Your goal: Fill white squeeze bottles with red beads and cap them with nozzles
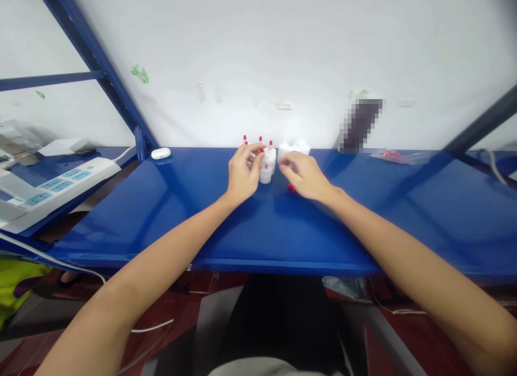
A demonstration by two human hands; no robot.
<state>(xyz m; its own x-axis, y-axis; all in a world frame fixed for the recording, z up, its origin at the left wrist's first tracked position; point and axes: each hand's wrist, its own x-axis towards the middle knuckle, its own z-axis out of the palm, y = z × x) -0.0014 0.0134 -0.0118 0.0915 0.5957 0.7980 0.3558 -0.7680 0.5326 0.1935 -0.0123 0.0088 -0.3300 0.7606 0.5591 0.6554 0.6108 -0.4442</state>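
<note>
My left hand (244,174) has its thumb and forefinger closed at the top of a small white squeeze bottle (265,174), where a bit of red shows between them. Right behind it stands another white bottle with a red-tipped cap (270,143). More red-tipped bottles (244,138) are partly hidden behind the left hand. My right hand (305,174) is curled, its fingertips pinched together low over the table; whatever they hold is hidden. Beneath that hand lies a small pile of red caps (291,188). Behind its fingers are several white bottles with no red tips visible (301,146).
The blue table (250,236) meets a white wall. A white earbud case (161,153) sits at the back left, a clear bag with red pieces (398,157) at the back right. A blurred-out dark panel (361,125) leans against the wall. A white power strip (60,187) lies far left.
</note>
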